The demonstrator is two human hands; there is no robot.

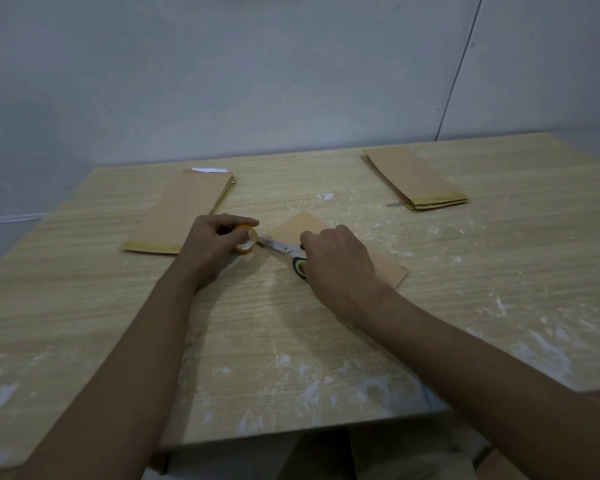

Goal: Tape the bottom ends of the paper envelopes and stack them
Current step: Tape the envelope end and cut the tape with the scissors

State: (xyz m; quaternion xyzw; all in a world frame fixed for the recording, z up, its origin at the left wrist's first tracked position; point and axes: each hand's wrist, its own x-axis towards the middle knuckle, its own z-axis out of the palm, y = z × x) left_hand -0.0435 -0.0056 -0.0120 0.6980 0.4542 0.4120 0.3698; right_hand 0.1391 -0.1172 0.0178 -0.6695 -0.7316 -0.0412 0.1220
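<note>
Two hands at work over wooden table. Left hand curled round tape roll, fingers on top, thumb at side. Right hand gripping scissors by green-black handles, fingers curled through loops; blades pointing toward roll, tips just beside left fingertips. Single envelope lying flat under scissors and right hand. Left envelope stack beyond left knuckles. Right envelope stack well apart, past right fingers.

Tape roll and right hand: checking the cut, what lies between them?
Head view: the scissors' blades span from right hand to tape roll.
</note>
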